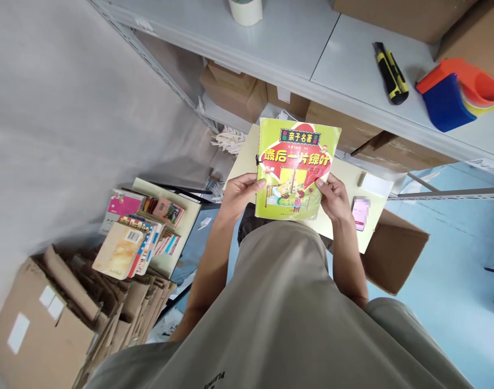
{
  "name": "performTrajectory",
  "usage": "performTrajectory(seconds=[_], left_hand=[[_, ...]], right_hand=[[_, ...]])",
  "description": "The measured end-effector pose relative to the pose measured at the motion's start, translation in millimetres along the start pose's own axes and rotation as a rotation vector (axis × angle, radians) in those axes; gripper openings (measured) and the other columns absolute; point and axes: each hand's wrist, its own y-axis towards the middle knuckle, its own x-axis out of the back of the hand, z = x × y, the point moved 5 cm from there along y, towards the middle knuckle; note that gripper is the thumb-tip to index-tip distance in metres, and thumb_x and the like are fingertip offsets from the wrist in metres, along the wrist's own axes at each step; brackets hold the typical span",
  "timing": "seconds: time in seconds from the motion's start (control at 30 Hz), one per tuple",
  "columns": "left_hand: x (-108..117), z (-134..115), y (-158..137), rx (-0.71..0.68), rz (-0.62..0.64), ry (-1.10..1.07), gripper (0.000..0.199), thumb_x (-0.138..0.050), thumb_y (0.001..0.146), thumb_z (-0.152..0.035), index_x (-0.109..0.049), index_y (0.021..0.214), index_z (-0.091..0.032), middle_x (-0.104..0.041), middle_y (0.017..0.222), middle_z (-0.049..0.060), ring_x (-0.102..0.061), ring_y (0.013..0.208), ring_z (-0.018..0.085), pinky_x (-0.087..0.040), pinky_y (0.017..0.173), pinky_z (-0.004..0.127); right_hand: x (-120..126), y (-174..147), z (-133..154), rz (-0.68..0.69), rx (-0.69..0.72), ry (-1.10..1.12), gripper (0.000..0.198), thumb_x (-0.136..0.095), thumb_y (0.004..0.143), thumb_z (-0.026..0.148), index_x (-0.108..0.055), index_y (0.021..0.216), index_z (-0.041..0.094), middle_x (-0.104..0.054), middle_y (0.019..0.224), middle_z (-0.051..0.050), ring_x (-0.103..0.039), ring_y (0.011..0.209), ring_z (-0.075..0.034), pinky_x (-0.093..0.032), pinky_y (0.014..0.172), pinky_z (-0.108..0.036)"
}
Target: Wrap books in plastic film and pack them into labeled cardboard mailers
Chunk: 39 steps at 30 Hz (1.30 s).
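A thin children's picture book [297, 170] with a yellow-green and red cover is held up in front of me, its front facing the camera. My left hand [243, 193] is closed on its left edge, thumb over the cover. On the opposite edge, my right hand [333, 195] grips the book the same way. The fingers behind the book are hidden. Below and beyond it lies a pale yellow tabletop [242, 156]. A phone [360, 213] with a lit pink screen rests on that table, just right of my right hand.
Stacked books [119, 248] stand on a side table at left, beside folded cardboard [48, 319]. The grey shelf [287, 38] ahead carries a tape roll [247, 11], a utility knife [391, 73] and an orange-and-blue tape dispenser [453, 94]. An open carton [396, 251] is at right.
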Motion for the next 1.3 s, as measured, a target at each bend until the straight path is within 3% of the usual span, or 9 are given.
performTrajectory(seconds=[0.13, 0.33, 0.43, 0.57, 0.77, 0.87, 0.97, 1.07, 1.3], left_hand=[[11.2, -18.7, -2.7, -0.167, -0.099, 0.147, 0.042, -0.109, 0.081, -0.062, -0.096, 0.097, -0.025, -0.09, 0.103, 0.006, -0.082, 0.099, 0.027, -0.067, 0.089, 0.037], [21.7, -49.6, -13.3, -0.419, -0.153, 0.32, 0.009, -0.097, 0.096, -0.042, -0.097, 0.094, -0.033, -0.088, 0.123, 0.006, -0.08, 0.102, 0.023, -0.066, 0.094, 0.039], [20.8, -53.7, -15.2, -0.463, -0.143, 0.319, 0.006, -0.092, 0.099, -0.036, -0.096, 0.095, -0.033, -0.089, 0.121, 0.005, -0.083, 0.108, 0.024, -0.067, 0.106, 0.043], [18.6, -51.0, -15.1, -0.511, -0.098, 0.318, 0.007, -0.086, 0.1, -0.028, -0.093, 0.099, -0.029, -0.09, 0.117, 0.004, -0.085, 0.112, 0.024, -0.067, 0.109, 0.043], [24.6, -34.6, -14.0, -0.408, -0.124, 0.284, 0.042, -0.102, 0.093, -0.041, -0.068, 0.111, -0.026, -0.083, 0.1, 0.0, -0.078, 0.08, 0.015, -0.063, 0.078, 0.028], [24.8, -32.2, -12.5, -0.351, -0.055, 0.336, 0.046, -0.1, 0.096, -0.059, -0.071, 0.108, -0.025, -0.078, 0.093, -0.001, -0.069, 0.068, 0.012, -0.057, 0.065, 0.024], [24.8, -29.6, -8.3, -0.256, 0.035, 0.341, 0.048, -0.083, 0.107, -0.072, -0.083, 0.114, -0.024, -0.079, 0.088, 0.003, -0.067, 0.065, 0.013, -0.054, 0.06, 0.025], [22.7, -24.8, -2.3, -0.193, 0.069, 0.265, 0.057, -0.092, 0.097, -0.076, -0.087, 0.116, -0.023, -0.086, 0.098, 0.007, -0.075, 0.071, 0.016, -0.058, 0.063, 0.027], [12.8, -1.0, 8.7, -0.066, -0.148, 0.171, 0.068, -0.094, 0.088, -0.087, -0.075, 0.083, -0.022, -0.069, 0.059, 0.0, -0.058, 0.045, 0.011, -0.043, 0.046, 0.024]], right_hand=[[8.4, 3.1, 11.6, -0.046, 0.11, -0.151, 0.053, -0.105, 0.08, 0.079, -0.095, 0.107, 0.034, -0.095, 0.112, -0.002, -0.088, 0.122, -0.036, -0.073, 0.115, -0.058], [-0.7, -3.1, 38.6, -0.001, 0.276, -0.264, 0.024, -0.109, 0.084, 0.064, -0.096, 0.096, 0.048, -0.092, 0.131, 0.004, -0.073, 0.156, -0.038, -0.049, 0.144, -0.075], [-6.8, -6.7, 46.6, -0.024, 0.28, -0.237, 0.022, -0.111, 0.082, 0.059, -0.096, 0.094, 0.048, -0.091, 0.133, 0.003, -0.073, 0.157, -0.04, -0.052, 0.142, -0.076], [-2.6, -10.5, 48.2, 0.007, 0.319, -0.256, 0.032, -0.108, 0.086, 0.062, -0.098, 0.11, 0.044, -0.091, 0.139, -0.001, -0.079, 0.149, -0.039, -0.06, 0.136, -0.069], [21.0, -12.0, 29.7, -0.014, 0.363, -0.385, 0.071, -0.097, 0.1, 0.063, -0.078, 0.164, 0.041, -0.094, 0.13, -0.004, -0.09, 0.113, -0.028, -0.077, 0.106, -0.048], [23.7, -10.7, 27.1, -0.064, 0.32, -0.457, 0.078, -0.09, 0.106, 0.066, -0.066, 0.176, 0.041, -0.093, 0.128, -0.002, -0.088, 0.1, -0.025, -0.078, 0.095, -0.044], [22.8, -8.7, 32.2, -0.076, 0.236, -0.485, 0.058, -0.079, 0.11, 0.074, -0.086, 0.152, 0.035, -0.093, 0.133, -0.005, -0.089, 0.113, -0.029, -0.077, 0.098, -0.047], [20.8, -5.6, 30.7, -0.007, 0.094, -0.421, 0.062, -0.083, 0.1, 0.085, -0.094, 0.122, 0.028, -0.094, 0.126, -0.008, -0.09, 0.116, -0.032, -0.077, 0.095, -0.047], [14.5, -2.0, 9.8, -0.013, -0.098, -0.364, 0.074, -0.089, 0.086, 0.096, -0.079, 0.08, 0.023, -0.089, 0.08, -0.012, -0.085, 0.069, -0.025, -0.071, 0.064, -0.035]])
